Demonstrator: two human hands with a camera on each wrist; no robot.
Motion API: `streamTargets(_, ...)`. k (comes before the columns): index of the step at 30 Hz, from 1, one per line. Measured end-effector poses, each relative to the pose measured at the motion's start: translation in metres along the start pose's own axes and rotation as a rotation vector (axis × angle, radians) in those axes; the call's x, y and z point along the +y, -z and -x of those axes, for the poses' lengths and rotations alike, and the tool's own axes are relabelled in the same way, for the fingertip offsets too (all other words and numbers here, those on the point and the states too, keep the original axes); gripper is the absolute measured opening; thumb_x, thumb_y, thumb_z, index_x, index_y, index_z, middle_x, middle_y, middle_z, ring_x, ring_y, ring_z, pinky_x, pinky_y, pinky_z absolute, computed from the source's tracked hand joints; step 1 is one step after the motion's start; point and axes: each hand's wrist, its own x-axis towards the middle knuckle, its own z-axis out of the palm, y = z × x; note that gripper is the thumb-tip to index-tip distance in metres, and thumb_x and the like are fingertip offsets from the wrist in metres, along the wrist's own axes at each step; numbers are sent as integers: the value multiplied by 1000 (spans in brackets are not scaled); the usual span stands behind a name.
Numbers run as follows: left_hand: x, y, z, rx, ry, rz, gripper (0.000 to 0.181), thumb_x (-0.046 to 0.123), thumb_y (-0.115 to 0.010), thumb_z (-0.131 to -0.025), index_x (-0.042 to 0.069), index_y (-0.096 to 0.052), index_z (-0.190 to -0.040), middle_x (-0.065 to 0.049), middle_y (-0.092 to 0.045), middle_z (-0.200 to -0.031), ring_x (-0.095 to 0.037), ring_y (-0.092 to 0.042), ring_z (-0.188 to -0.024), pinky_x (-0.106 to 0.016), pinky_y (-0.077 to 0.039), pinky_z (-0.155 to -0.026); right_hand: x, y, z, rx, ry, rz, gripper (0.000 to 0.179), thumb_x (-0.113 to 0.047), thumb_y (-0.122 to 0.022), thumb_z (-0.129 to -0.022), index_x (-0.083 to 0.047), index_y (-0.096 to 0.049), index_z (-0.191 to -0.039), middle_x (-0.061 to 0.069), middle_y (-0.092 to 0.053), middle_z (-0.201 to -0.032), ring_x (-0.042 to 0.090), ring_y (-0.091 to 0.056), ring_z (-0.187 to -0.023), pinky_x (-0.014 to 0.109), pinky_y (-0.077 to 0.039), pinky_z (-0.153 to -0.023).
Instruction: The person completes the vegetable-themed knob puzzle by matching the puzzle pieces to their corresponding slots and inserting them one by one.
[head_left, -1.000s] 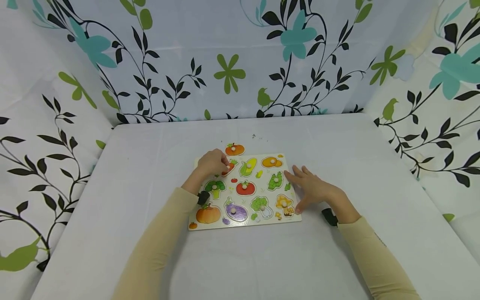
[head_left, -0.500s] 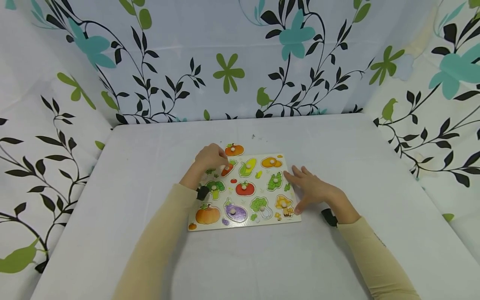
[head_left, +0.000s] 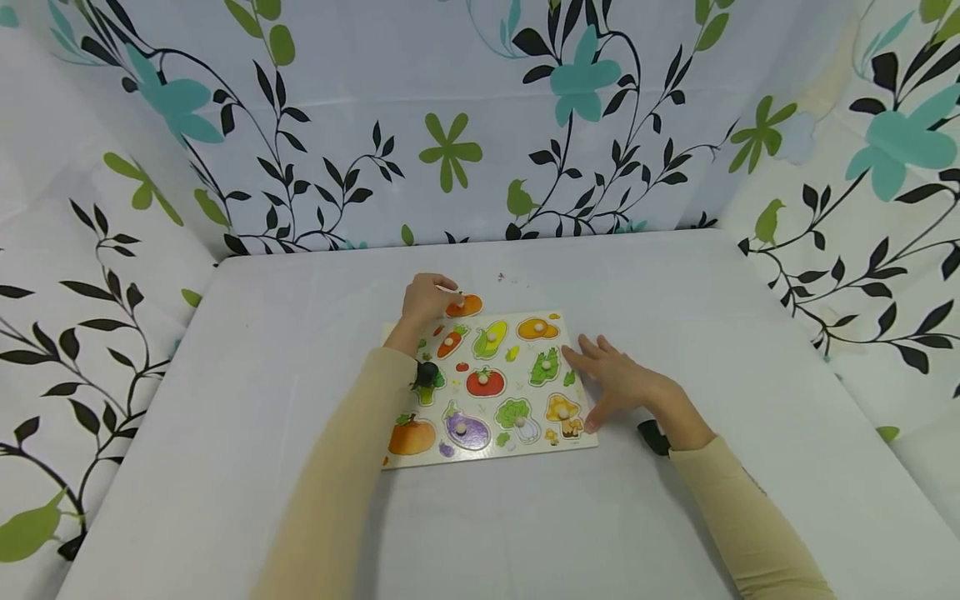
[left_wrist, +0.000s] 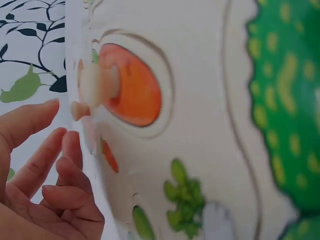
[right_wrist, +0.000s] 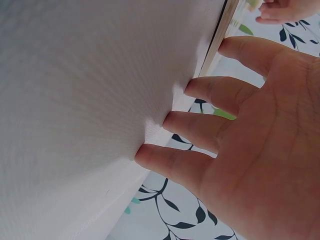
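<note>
A wooden knob puzzle board (head_left: 487, 454) with vegetable pictures lies on the table. Past its far edge sits a loose orange pumpkin piece (head_left: 467, 307). My left hand (head_left: 429, 298) is at this piece, its fingertips over the left part. The left wrist view shows thumb and fingers apart, with nothing visible between them, beside the knobbed carrot piece (left_wrist: 134, 90). My right hand (head_left: 617, 379) spreads its fingers at the board's right edge, thumb and forefinger touching it. In the right wrist view its fingertips (right_wrist: 142, 151) rest on the white cloth.
Pieces with knobs sit in the board, among them a tomato (head_left: 484, 382), an eggplant (head_left: 467, 431) and corn (head_left: 491, 339). A pumpkin picture without a knob (head_left: 411, 437) shows at the near left corner. Patterned curtains (head_left: 360, 125) surround the white table (head_left: 225, 467).
My left hand has left the carrot piece and moved away from me to the loose pumpkin piece. The right hand has stayed at the board's edge. The head view has shifted slightly.
</note>
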Motion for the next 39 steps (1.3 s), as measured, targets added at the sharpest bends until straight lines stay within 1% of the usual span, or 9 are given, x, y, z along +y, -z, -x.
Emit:
streamTargets(2, -4, -1, -2, -6, 18, -29, 22, 22, -72, -87, 8, -70, -105, -12, -66, -115, -27, -57, -92, -34, -50, -77, -2, -1, -1, -4, 3, 2, 120, -33, -92, -60, -11, -23, -156, 23, -5, -163, 49, 4, -148, 70, -9, -114)
streamTargets(5, -8, -2, -3, -16, 9, -110, 22, 22, -73, -86, 8, -73, -103, -12, -67, -119, -29, -60, -102, -37, -51, -83, -4, -2, -2, -8, 8, 10, 120, -33, -92, -60, -12, -23, -156, 23, -5, -163, 49, 4, -148, 69, -9, -114)
streamTargets(9, -8, -3, -3, -8, -35, -193, 19, 21, -72, -87, 8, -75, -100, -12, -68, -119, -30, -63, -103, -36, -52, -77, -8, -2, -3, -5, 6, 23, 120, -32, -92, -60, -13, -24, -156, 22, -6, -163, 48, 3, -148, 69, -10, -115)
streamTargets(14, -6, 0, -1, 1, -22, -219, 18, 21, -71, -89, 7, -75, -99, -12, -69, -117, -29, -63, -98, -32, -49, -70, -11, -2, -2, 0, 9, 35, 118, -31, -92, -61, -12, -24, -156, 23, -7, -163, 49, 2, -148, 69, -11, -114)
streamTargets(17, -5, 3, 1, 8, -22, -223, 18, 22, -69, -90, 8, -74, -101, -11, -69, -115, -27, -62, -96, -32, -48, -72, -12, -2, -3, -2, 9, 31, 118, -32, -92, -61, -11, -24, -156, 23, -7, -163, 50, 2, -148, 70, -11, -114)
streamTargets(21, -3, 11, 7, 22, -53, -216, 18, 24, -68, -92, 9, -73, -101, -10, -70, -109, -26, -62, -93, -33, -48, -74, -11, -1, -4, -6, 5, 27, 119, -32, -92, -61, -11, -24, -156, 24, -7, -163, 49, 2, -148, 69, -10, -114)
streamTargets(27, -5, 29, 36, -17, -90, -228, 18, 25, -69, -91, 9, -74, -98, -10, -73, -100, -25, -62, -84, -29, -44, -64, -8, -1, -3, -4, 3, 23, 120, -32, -92, -60, -10, -24, -156, 24, -6, -162, 50, 3, -148, 70, -10, -114)
streamTargets(33, -14, 44, 78, -104, -110, -247, 15, 22, -71, -89, 8, -75, -94, -6, -69, -86, -20, -55, -76, -26, -38, -61, -5, 0, -2, 1, 2, 23, 121, -33, -93, -59, -10, -23, -156, 24, -6, -163, 50, 3, -148, 70, -10, -114)
streamTargets(39, -28, 52, 123, -171, -116, -318, 8, 18, -74, -85, 11, -75, -89, 0, -61, -71, -16, -51, -65, -24, -36, -54, -4, 0, -2, 5, 11, 33, 120, -33, -92, -60, -8, -24, -155, 26, -7, -162, 52, 2, -147, 72, -10, -112)
